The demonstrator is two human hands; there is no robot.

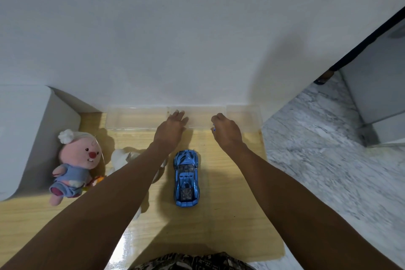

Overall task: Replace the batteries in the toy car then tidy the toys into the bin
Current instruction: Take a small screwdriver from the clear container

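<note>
Both hands reach toward the clear bin (140, 119) at the wall: the left hand (173, 128) flat and empty, the right hand (225, 130) curled around something small and bluish I cannot identify. The car (186, 178) sits upright on the table (230, 215) between the forearms. The left forearm hangs over the white plush (122, 156) and could drag it or nudge the car.

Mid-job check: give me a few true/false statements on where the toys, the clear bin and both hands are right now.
1. The shiny blue toy car stands on its wheels on the wooden table. True.
2. The pink plush doll in blue clothes is inside the clear plastic bin. False: it lies on the table, left of the car.
3. The left hand grips the car. False: it reaches toward the bin, fingers extended.
4. The right hand is curled, something small and blue at its fingertips. True.
</note>
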